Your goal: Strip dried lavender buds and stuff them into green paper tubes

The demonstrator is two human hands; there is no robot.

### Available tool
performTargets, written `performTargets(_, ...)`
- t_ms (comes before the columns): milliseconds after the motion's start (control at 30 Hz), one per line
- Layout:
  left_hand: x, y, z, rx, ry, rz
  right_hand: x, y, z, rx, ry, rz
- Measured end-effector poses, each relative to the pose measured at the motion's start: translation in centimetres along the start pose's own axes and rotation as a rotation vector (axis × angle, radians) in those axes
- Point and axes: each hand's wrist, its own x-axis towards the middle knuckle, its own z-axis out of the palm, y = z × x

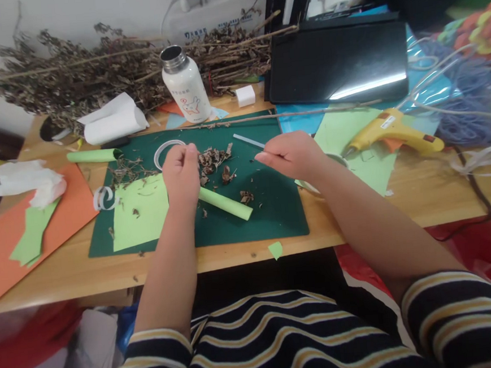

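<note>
My left hand [182, 175] is closed above the green cutting mat [274, 221], its fingers pressed together; what it pinches, if anything, is too small to make out. Just right of it lies a rolled green paper tube [228, 203], and a flat green sheet [139, 212] is on its left. My right hand [289, 155] is closed over the mat's right part. A thin translucent stick [248, 141] reaches up and left from beside its fingers; whether the hand grips it is unclear. Crumbled dry leaves [213, 159] lie between the hands.
A white bottle [187, 89] without a lid stands behind the mat, before dried branches [104, 70]. At right are a yellow glue gun [394, 132] and a black tablet-like panel [338, 63]. Tape rolls rest near both hands. Orange paper [67, 220] lies at left.
</note>
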Motion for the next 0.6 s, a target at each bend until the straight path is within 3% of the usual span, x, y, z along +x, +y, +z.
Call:
performTargets(133,0.1,-1.0,0.0,0.133,-0.061,-0.070,0.2,0.1,0.1,0.013,-0.031,0.029)
performTargets(300,0.3,-1.4,0.1,0.076,-0.148,-0.127,0.3,-1.6,0.9,0.167,-0.224,-0.137)
performTargets(400,0.5,-1.4,0.0,0.062,-0.098,-0.096,0.3,-1.9,1.3,0.167,-0.315,-0.225)
performTargets(533,0.6,-1.2,-0.3,0.024,0.033,-0.037,0.2,-1.1,1.3,0.116,-0.247,-0.213)
performTargets(600,0.6,-1.0,-0.3,0.006,0.064,-0.026,0.2,-0.9,1.2,0.084,-0.295,-0.214)
